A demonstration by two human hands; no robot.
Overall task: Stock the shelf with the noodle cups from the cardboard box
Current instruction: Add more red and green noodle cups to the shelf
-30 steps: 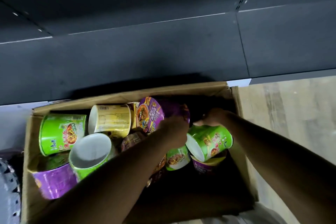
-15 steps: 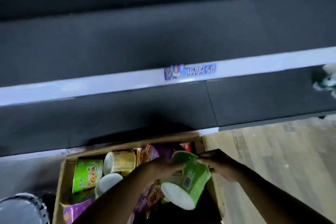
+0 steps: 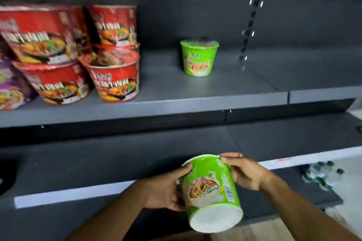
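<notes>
Both hands, left hand [image 3: 164, 191] and right hand [image 3: 243, 172], grip a green cup [image 3: 210, 191] (tilted) before the shelf edge [image 3: 176, 104].

No lettering reads clearly. The green noodle cup [image 3: 210, 191] carries blurred characters and a barcode; the red bowls [image 3: 115, 80] left of the green shelf cup [image 3: 198, 57] show illegible yellow-white print.
</notes>
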